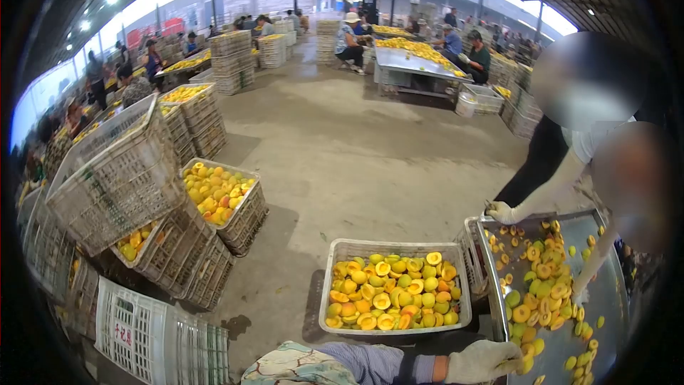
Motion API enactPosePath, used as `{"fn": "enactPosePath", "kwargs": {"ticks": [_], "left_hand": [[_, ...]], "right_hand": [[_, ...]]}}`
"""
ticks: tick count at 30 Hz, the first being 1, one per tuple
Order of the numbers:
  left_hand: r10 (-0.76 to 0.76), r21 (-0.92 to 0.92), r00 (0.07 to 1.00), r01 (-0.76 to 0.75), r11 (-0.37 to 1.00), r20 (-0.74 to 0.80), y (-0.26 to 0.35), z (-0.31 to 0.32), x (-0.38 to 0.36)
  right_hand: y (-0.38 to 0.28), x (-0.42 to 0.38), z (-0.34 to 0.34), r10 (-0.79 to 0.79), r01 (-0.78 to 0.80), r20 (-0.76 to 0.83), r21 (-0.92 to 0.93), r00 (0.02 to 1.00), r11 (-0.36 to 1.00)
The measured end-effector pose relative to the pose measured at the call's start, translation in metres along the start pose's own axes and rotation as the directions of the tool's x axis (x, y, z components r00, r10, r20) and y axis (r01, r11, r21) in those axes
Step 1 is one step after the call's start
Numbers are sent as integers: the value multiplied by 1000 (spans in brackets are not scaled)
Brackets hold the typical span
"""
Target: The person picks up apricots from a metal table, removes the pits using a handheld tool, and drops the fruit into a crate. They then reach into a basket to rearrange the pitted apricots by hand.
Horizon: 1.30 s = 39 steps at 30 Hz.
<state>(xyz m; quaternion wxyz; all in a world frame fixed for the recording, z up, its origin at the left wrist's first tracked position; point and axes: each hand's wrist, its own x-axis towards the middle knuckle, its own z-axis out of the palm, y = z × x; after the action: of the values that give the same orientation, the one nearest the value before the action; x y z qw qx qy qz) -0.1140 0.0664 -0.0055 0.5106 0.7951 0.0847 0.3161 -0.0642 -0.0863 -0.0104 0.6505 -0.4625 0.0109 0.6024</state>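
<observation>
My left hand [484, 362], in a pale work glove with a striped sleeve behind it, reaches in from the bottom over the near edge of a metal table [602, 339]. Its fingers are bent together beside halved yellow fruit [545, 271]; whatever they hold is too small to make out. My right hand is out of view. Left of the table, a crate [399, 246] full of yellow and green fruit halves stands on the floor. Across the table a co-worker's gloved hand [502, 212] is at the far left corner, and another [581, 286] touches the fruit.
Stacked crates [117, 164], one tilted on top, rise on the left. A fruit-filled crate [246, 207] stands beside them. White crates [135, 328] are at the lower left. Farther back, several people sit around a long table [413, 64] with fruit.
</observation>
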Motion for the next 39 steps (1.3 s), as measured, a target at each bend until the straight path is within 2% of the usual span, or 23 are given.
{"fn": "enactPosePath", "kwargs": {"ticks": [1,2,3,9,12,14,15,17,21,22,23,24,25,26,27,28,29,31,32,33,35,37,39], "left_hand": [[-24,11,999,23,1000,30,1,2,1],[-49,-32,997,51,998,57,-5,7,4],[-50,-40,996,53,998,79,-11,11,6],[135,-115,984,-121,986,118,-11,22,13],[60,-146,965,-23,989,256,-21,29,22],[50,-90,958,-26,996,282,-27,35,26],[51,-94,955,-25,995,292,-24,35,27],[-3,-80,947,31,996,321,-15,32,28],[11,-147,964,30,989,265,-14,37,25],[74,-124,968,-45,991,238,-15,37,26],[139,-104,965,-119,988,222,-15,38,26],[136,-114,961,-111,987,240,-14,38,25],[149,-92,970,-134,987,191,-12,38,24],[163,-74,976,-154,985,147,-11,40,22],[136,-114,978,-119,986,161,-15,43,22],[113,-122,975,-90,988,189,-17,45,21],[87,-138,969,-56,989,230,-15,44,25],[499,-25,852,-502,865,157,-36,51,34],[206,-225,931,-140,964,302,-23,47,36],[-77,-318,861,267,910,503,-10,39,40],[-76,-302,818,295,907,571,-7,39,47],[128,-245,855,-1,970,502,-8,42,56],[-14,-273,894,151,950,447,9,46,56]], "right_hand": [[-3,-5,8,-14,18,-89,37,996,999],[1,1,-2,-37,28,145,68,989,997],[1,1,-10,-45,35,128,84,991,996],[-9,-14,1,1,10,-107,107,994,994],[-12,-15,2,0,46,-259,170,966,984],[-2,-5,-44,-53,11,210,198,976,980],[1,-7,-46,-58,16,203,206,977,978],[6,-13,-37,-226,172,-182,-273,957,947],[1,-7,-54,-41,55,-230,57,972,997],[12,4,-80,-394,352,-4,-445,919,824],[14,5,-79,-550,587,349,-731,759,347],[14,2,-78,-557,577,328,-734,763,358],[13,-1,-77,-411,385,60,-496,910,779],[8,-6,-66,-140,130,-117,-90,983,987],[11,-6,-63,-142,134,-152,-60,978,989],[17,-3,-62,-416,341,-86,-440,905,831],[23,-4,-60,-607,441,56,-740,793,508],[7,-3,-17,-655,474,-55,-645,753,599],[3,-7,-28,-402,304,-105,-491,910,817],[0,-12,-44,-129,99,-84,-294,988,951],[-8,-8,-43,-529,603,387,-726,755,330],[-5,-7,-50,-324,383,242,-258,915,887],[-20,-18,-26,-697,681,298,-635,652,365]]}}
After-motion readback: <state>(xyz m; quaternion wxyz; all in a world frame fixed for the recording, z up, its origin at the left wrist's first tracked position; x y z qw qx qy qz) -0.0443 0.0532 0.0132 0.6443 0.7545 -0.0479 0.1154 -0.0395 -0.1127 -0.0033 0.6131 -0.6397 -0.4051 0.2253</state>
